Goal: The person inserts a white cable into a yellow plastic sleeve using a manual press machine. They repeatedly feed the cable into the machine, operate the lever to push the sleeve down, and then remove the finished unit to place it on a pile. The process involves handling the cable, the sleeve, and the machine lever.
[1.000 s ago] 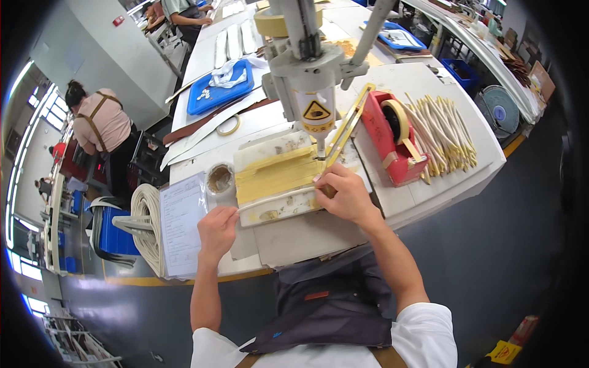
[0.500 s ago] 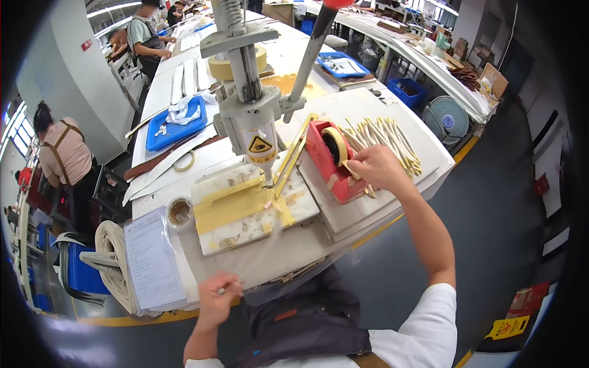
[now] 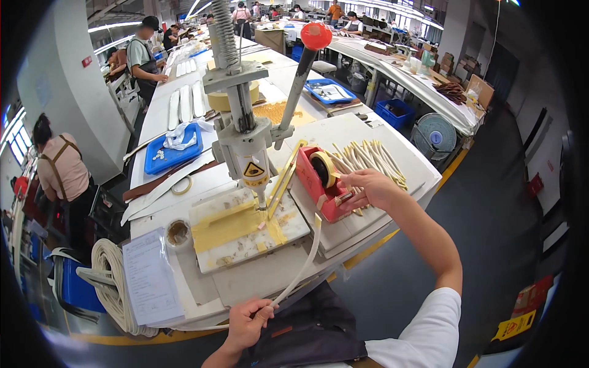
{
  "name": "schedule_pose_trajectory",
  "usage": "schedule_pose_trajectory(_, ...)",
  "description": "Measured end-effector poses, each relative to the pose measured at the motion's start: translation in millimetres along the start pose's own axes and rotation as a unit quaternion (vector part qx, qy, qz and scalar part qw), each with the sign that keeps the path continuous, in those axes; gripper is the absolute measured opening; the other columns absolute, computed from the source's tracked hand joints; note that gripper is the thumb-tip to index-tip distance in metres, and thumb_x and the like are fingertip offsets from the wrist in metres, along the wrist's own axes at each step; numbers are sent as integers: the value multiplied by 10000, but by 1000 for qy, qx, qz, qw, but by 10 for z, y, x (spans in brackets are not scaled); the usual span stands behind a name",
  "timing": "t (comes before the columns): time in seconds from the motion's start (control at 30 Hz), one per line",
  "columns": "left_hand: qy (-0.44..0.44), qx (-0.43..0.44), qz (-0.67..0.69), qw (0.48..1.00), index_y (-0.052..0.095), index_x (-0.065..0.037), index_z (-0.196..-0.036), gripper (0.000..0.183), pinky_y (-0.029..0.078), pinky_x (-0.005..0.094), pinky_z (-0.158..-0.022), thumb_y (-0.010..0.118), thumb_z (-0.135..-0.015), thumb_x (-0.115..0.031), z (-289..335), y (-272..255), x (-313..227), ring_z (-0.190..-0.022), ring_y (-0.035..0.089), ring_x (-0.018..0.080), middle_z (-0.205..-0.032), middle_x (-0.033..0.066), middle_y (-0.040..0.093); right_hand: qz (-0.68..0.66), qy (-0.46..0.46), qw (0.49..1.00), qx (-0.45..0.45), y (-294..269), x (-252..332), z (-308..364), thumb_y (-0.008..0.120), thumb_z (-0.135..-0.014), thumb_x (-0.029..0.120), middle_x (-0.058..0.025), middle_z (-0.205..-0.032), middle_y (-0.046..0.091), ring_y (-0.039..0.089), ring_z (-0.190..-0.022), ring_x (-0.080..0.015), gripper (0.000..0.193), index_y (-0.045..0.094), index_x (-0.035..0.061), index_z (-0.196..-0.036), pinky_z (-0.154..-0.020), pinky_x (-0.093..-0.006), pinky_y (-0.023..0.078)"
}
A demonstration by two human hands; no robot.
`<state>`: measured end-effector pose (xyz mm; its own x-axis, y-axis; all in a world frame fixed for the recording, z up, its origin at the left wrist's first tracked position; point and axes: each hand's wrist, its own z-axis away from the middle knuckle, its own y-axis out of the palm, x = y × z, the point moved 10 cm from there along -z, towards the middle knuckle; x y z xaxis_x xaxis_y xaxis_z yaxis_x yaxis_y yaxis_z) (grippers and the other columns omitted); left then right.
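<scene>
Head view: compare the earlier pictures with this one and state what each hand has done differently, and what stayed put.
The right hand left the yellow-taped board under the press and moved right to the red tape dispenser. The left hand drew back off the table toward the body, now holding a long pale strip. Press, board and dispenser stayed put.

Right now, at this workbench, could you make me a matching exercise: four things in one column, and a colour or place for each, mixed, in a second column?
Things:
1. tape dispenser
2. press lever knob
3. cream strip
4. tray

Descriptions:
A. blue, holding white scraps, far left of the bench
B. round and red, atop a slanted rod
C. red, at the right hand
D. curving off the bench edge down to the left hand

Pairs: 1-C, 2-B, 3-D, 4-A
</scene>
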<state>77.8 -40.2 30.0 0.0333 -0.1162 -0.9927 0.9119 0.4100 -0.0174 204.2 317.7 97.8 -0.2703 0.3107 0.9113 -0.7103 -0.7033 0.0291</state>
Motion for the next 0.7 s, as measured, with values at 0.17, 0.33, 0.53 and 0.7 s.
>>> schedule_pose_trajectory(0.17,-13,-7,32,999,725,42,-1003,187,400,201,-520,628,-982,-116,54,45,-48,-559,511,57,-766,45,652,-103,-70,992,-9,-51,-155,147,666,-961,239,-165,-1104,645,743,-840,-299,339,606,-59,-1110,-714,-344,642)
schedule_pose_trajectory(0.33,-46,-18,102,994,723,47,-1015,194,375,188,-488,651,-975,-128,-10,73,-4,-546,503,53,-745,54,659,-65,-154,985,-53,-41,-294,294,680,-959,244,-170,-1365,511,636,-1104,-192,332,726,-84,-941,-881,-339,587)
schedule_pose_trajectory(0.53,-96,-16,115,989,711,40,-1064,196,369,191,-502,618,-991,-116,-175,91,61,-562,491,42,-775,31,643,-13,-180,979,-90,-238,-657,124,713,-943,217,-141,-1145,660,487,-1296,-202,277,750,-43,-853,-953,-343,467)
schedule_pose_trajectory(0.7,-96,0,132,987,704,46,-1092,216,386,193,-532,609,-999,-124,-314,91,18,-582,483,36,-793,18,641,131,-247,950,-140,-200,-531,169,697,-921,113,-82,-884,722,542,-1188,-196,213,725,-54,-791,-877,-308,449)
